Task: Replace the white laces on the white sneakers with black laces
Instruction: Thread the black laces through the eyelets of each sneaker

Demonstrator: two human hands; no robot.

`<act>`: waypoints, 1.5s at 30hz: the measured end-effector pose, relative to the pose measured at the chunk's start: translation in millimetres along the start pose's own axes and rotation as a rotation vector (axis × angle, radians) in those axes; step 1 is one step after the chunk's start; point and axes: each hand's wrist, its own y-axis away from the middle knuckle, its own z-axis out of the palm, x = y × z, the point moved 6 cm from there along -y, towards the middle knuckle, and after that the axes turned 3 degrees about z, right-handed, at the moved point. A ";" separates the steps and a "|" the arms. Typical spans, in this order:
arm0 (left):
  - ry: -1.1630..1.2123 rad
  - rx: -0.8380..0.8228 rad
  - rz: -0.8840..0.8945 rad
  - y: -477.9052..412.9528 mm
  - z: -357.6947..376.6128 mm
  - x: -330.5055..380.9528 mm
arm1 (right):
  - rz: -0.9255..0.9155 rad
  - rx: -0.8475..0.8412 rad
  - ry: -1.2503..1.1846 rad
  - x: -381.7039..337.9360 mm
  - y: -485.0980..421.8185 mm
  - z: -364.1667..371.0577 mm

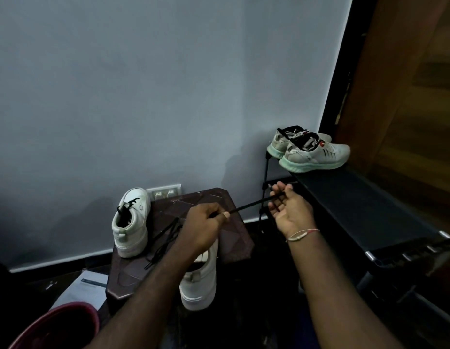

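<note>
Above the right edge of the tabletop [234,238], a black lace [249,204] is stretching tight between the two hands. The left hand [206,222] is pinching it between thumb and curled fingers, with the back of the hand facing up. The right hand [289,207] is turning its palm up, out past the right edge, and its fingers are curling round the other end of the lace. Behind the left hand, more black lacing [166,235] is lying loose in the middle of the tabletop; I cannot tell if it is the same lace.

One white sneaker [133,222] is standing at the left edge with its heel toward the camera, and black lacing is already showing in its eyelets. The second white sneaker [201,280] is sitting at the near edge, partly hidden under the left forearm, and its heel is hanging over the edge.

A thin thread bracelet [302,234] is sitting on the right wrist. To the right, a pair of running shoes [314,153] with pale green soles is resting on a black shoe rack [357,202]. A wall socket [166,192] is showing behind the far edge. On the floor at the left, a red bucket [60,326] and a sheet of paper [85,290] are lying.
</note>
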 end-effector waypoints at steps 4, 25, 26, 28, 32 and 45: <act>-0.213 0.131 -0.016 -10.4 -21.3 -12.1 | 0.007 0.004 -0.024 -12.8 -3.9 -7.7; -0.412 0.173 0.403 -11.8 42.6 60.0 | -0.014 -0.247 0.011 30.4 24.7 43.8; -0.523 0.163 0.392 -9.9 44.2 59.6 | -0.013 -0.212 0.017 25.2 19.3 42.4; -0.671 0.126 0.338 -6.5 46.1 55.8 | -0.017 -0.147 0.039 12.1 5.1 39.0; -0.866 -0.022 0.261 5.7 53.4 40.0 | -0.029 -0.069 0.040 -15.1 -29.7 27.8; -1.034 -0.224 0.295 39.8 94.0 12.8 | -0.132 -0.095 0.185 -104.1 -76.4 47.0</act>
